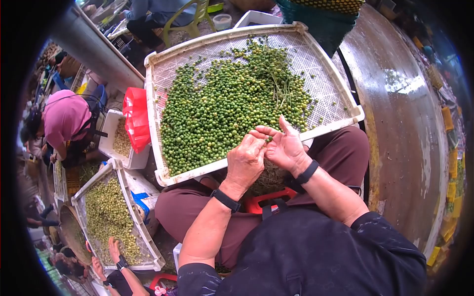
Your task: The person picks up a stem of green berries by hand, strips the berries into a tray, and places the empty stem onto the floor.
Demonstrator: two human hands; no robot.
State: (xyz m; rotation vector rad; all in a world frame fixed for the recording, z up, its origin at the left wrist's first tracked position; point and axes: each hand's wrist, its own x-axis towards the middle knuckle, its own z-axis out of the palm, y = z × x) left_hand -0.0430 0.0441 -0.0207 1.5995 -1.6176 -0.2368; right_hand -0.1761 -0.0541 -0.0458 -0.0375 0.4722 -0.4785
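Observation:
A white mesh tray [330,129] leans across my lap, heaped with small round green fruits [212,116], some yellowish. Thin green stems [282,89] lie on the right side of the heap. My left hand [247,160] is closed above the tray's near rim, its bent fingers meeting the fingers of my other hand; what it pinches, if anything, is hidden. Palm up beside it, my right hand [284,148] has its thumb stretched away and its fingers curved around a small green fruit [268,139].
A second mesh tray [143,217] of paler fruits stands at lower left, with another person's hands [114,250] at it. A red bag [136,118] and white bin [109,143] are left. A person in pink [66,116] bends beyond. A wet brown surface [395,128] lies right.

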